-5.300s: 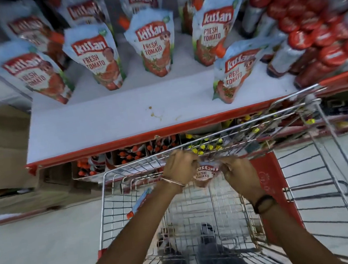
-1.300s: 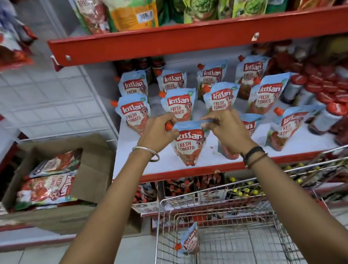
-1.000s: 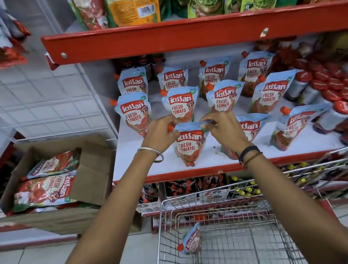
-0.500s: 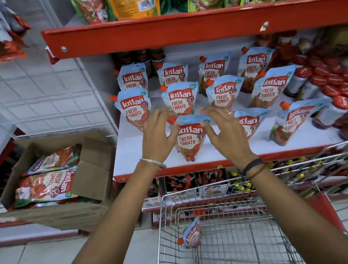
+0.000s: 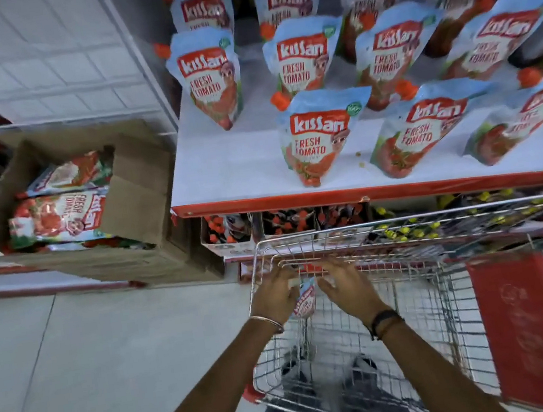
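Observation:
A small Kissan tomato pouch leans upright in the front left corner of the wire shopping cart. My left hand is at its left side and my right hand at its right, both low inside the cart. Their fingers stretch forward toward the cart's front wires; I see none curled round the pouch. On the white shelf above, a matching pouch stands at the front with several more in rows behind and to its right.
An open cardboard box holding larger tomato pouches sits left of the shelf. Small bottles fill the lower shelf behind the cart's front. A red seat flap hangs at the cart's right. Tiled floor lies to the left.
Both hands let go of the pouch on the shelf and dropped down into the cart, either side of the pouch there. My view tilted down.

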Action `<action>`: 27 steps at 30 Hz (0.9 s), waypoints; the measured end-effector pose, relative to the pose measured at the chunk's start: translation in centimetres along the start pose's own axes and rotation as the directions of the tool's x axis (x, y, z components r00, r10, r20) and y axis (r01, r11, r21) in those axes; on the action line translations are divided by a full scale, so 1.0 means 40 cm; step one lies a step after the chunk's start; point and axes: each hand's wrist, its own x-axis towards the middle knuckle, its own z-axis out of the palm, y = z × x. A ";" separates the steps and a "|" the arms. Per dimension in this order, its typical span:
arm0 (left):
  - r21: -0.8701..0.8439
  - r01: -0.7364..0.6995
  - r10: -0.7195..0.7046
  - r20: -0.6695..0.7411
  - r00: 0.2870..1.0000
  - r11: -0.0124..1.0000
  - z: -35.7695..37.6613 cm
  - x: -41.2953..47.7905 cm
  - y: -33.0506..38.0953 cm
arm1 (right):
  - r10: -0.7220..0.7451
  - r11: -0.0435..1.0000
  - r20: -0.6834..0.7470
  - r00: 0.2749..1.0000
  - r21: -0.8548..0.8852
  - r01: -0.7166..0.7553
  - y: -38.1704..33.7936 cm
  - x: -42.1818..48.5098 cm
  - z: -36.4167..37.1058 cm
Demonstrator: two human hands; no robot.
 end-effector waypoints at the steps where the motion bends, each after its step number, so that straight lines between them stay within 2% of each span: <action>1: 0.023 0.077 -0.078 0.064 0.995 0.997 0.034 0.003 -0.020 | 0.021 1.000 0.051 0.998 -0.023 -0.020 0.010 0.016 0.030; 4: 0.099 0.275 -0.288 0.160 0.944 0.956 0.118 0.010 -0.061 | 0.040 0.994 0.172 0.984 -0.104 -0.023 0.047 0.063 0.114; 7: 0.092 0.332 -0.343 0.148 0.928 0.939 0.168 0.027 -0.082 | 0.027 0.979 0.252 0.967 -0.203 0.025 0.074 0.097 0.170; 12: 0.082 0.300 -0.309 0.139 0.941 0.950 0.202 0.057 -0.094 | 0.016 0.954 0.223 0.975 -0.294 0.052 0.099 0.120 0.211; 17: 0.124 0.240 -0.258 0.154 0.954 0.963 0.187 0.058 -0.082 | 0.124 0.927 0.161 0.979 -0.372 -0.057 0.074 0.120 0.198; 22: 0.070 0.173 -0.180 0.110 0.978 0.983 0.111 0.032 -0.067 | 0.177 0.956 0.129 0.976 -0.259 -0.139 0.031 0.073 0.131; 27: 0.006 0.052 -0.052 0.026 0.998 0.999 -0.013 -0.007 -0.017 | 0.160 0.978 -0.011 0.987 -0.137 -0.160 -0.040 0.007 0.003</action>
